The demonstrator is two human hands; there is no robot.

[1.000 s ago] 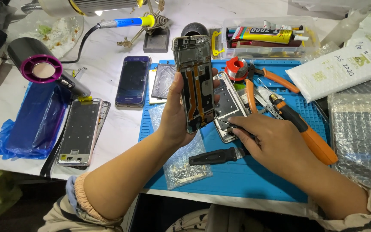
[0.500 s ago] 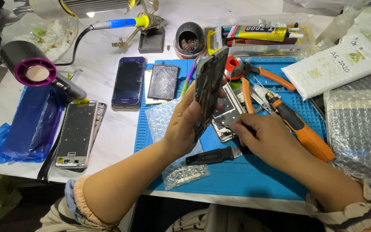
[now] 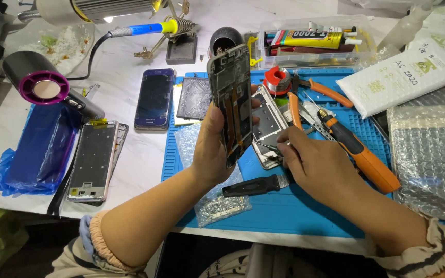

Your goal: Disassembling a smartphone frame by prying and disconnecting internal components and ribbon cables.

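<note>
Blue mat (image 3: pixel 305 211) crowded, left hand (image 3: pixel 213 149) grip closed on phone frame (image 3: pixel 231 103) (upright), right hand (image 3: pixel 312 162) pinching small tool (image 3: pixel 264 148).

A: Where is there room on the blue mat (image 3: pixel 305 211)?

B: Its near strip, in front of the right hand (image 3: pixel 318 164), lies bare. Only the black-handled tool (image 3: pixel 256 185) and a small clear bag (image 3: pixel 221 206) sit at its left end.

A: And further back?

B: Crowded. The opened phone (image 3: pixel 231 103), held upright in the left hand (image 3: pixel 212 149), blocks the middle; behind it lie 2 flat frames (image 3: pixel 269 121), orange pliers (image 3: pixel 315 92) and an orange-handled driver (image 3: pixel 361 152).

A: The right side?

B: Bubble wrap (image 3: pixel 428 154) and a white packet (image 3: pixel 403 77) fill it (both overlap the mat's edge).

A: Left?

B: White table (image 3: pixel 145 154) shows between the dark phone (image 3: pixel 154 99) and the bare frame (image 3: pixel 92 159), a narrow lane.
</note>
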